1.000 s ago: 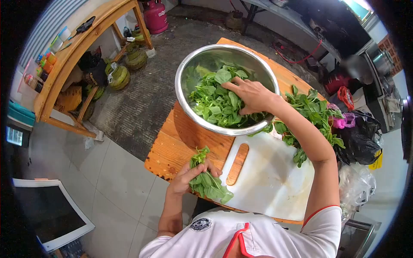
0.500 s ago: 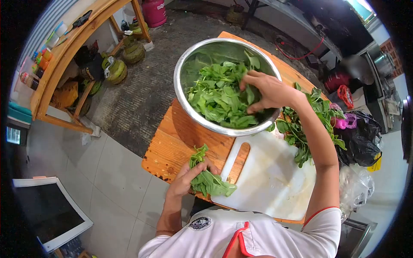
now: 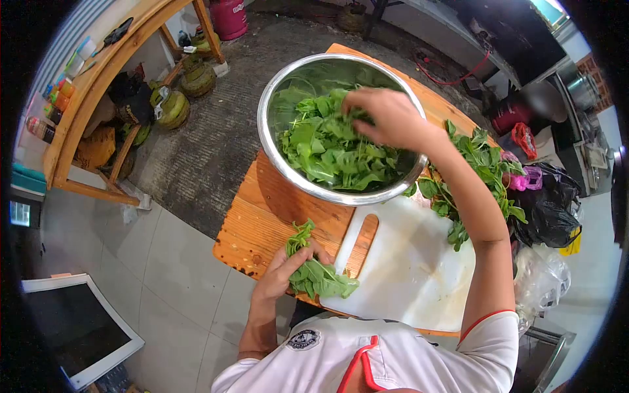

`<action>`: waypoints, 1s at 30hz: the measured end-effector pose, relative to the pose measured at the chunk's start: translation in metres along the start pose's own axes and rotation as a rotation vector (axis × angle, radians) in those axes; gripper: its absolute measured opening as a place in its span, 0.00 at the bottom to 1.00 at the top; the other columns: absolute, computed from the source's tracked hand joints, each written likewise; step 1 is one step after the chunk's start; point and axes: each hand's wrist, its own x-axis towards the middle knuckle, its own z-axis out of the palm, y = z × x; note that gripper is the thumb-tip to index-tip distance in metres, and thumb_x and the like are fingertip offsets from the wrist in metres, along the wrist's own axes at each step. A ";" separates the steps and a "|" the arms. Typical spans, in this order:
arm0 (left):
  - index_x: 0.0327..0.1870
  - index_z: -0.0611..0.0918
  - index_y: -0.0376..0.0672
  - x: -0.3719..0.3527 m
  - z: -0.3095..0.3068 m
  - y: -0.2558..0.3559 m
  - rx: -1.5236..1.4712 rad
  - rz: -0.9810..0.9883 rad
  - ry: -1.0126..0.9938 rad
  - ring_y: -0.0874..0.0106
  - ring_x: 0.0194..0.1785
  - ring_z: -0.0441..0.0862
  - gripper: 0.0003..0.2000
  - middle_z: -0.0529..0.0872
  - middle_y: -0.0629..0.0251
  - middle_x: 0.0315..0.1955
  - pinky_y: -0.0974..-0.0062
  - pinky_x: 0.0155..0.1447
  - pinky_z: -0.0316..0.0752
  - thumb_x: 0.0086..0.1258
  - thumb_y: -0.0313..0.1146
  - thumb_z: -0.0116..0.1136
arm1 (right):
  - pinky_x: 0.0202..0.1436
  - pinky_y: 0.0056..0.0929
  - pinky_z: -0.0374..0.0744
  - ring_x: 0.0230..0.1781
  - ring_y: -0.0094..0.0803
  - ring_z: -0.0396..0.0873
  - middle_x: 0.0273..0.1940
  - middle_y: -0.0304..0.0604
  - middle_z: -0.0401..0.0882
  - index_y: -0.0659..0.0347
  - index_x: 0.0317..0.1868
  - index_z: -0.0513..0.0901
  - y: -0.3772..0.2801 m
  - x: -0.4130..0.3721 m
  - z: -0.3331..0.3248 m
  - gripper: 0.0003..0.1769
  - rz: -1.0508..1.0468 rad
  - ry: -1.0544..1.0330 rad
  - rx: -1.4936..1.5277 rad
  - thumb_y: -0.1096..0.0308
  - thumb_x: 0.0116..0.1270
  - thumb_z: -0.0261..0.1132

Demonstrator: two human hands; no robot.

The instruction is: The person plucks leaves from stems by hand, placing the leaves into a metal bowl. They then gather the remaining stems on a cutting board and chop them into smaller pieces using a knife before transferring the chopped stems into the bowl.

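A large steel bowl holding loose green leaves stands on the wooden table. My right hand is over the leaves inside the bowl, its fingers curled and blurred by motion; what lies between them cannot be made out. My left hand, near the table's front edge, is closed round a bunch of leafy greens beside the handle of the white cutting board. More leafy stems lie on the table right of the bowl.
A black plastic bag and a clear plastic bag are at the right. A wooden shelf with bottles and gas cylinders is at the back left. A white-framed screen stands at the lower left.
My right hand has moved up and left over the leaves in the bowl. My left hand keeps its hold on the bunch. The whole view has shifted slightly.
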 end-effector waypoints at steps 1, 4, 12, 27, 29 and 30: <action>0.44 0.79 0.36 0.000 0.000 -0.001 0.001 -0.001 0.000 0.69 0.52 0.80 0.15 0.84 0.57 0.44 0.69 0.61 0.72 0.79 0.40 0.45 | 0.48 0.45 0.79 0.47 0.51 0.80 0.49 0.47 0.80 0.57 0.49 0.79 -0.001 0.003 -0.011 0.21 -0.001 0.065 0.063 0.68 0.54 0.72; 0.44 0.79 0.36 -0.001 0.001 -0.001 -0.009 -0.007 0.003 0.69 0.51 0.80 0.16 0.83 0.57 0.44 0.70 0.60 0.73 0.79 0.40 0.45 | 0.54 0.36 0.78 0.48 0.40 0.81 0.48 0.44 0.81 0.60 0.47 0.77 -0.006 -0.005 -0.026 0.17 -0.081 0.080 0.230 0.70 0.57 0.69; 0.44 0.79 0.35 0.000 -0.002 0.000 0.046 -0.013 -0.034 0.71 0.50 0.80 0.16 0.84 0.57 0.44 0.71 0.59 0.73 0.80 0.40 0.44 | 0.40 0.39 0.78 0.30 0.38 0.82 0.27 0.47 0.82 0.62 0.33 0.81 -0.020 -0.013 -0.047 0.09 0.229 -0.106 0.243 0.65 0.61 0.63; 0.43 0.80 0.36 0.000 0.001 -0.002 0.054 0.022 0.004 0.72 0.47 0.82 0.17 0.84 0.58 0.43 0.73 0.56 0.75 0.79 0.42 0.45 | 0.35 0.36 0.78 0.27 0.37 0.82 0.28 0.48 0.84 0.65 0.47 0.78 -0.011 0.016 -0.023 0.16 0.156 0.156 0.215 0.63 0.63 0.64; 0.43 0.80 0.36 0.000 0.003 -0.001 0.053 0.023 0.005 0.73 0.46 0.82 0.17 0.84 0.58 0.43 0.73 0.55 0.76 0.79 0.42 0.45 | 0.34 0.29 0.77 0.24 0.28 0.78 0.25 0.41 0.80 0.71 0.59 0.74 -0.010 0.012 -0.038 0.24 0.246 -0.008 0.377 0.67 0.65 0.64; 0.43 0.80 0.36 0.000 0.003 0.000 0.054 0.019 0.004 0.73 0.46 0.82 0.17 0.84 0.58 0.43 0.74 0.54 0.76 0.79 0.43 0.45 | 0.34 0.27 0.76 0.25 0.25 0.77 0.26 0.39 0.80 0.71 0.61 0.73 -0.010 0.010 -0.043 0.26 0.260 -0.087 0.426 0.68 0.65 0.64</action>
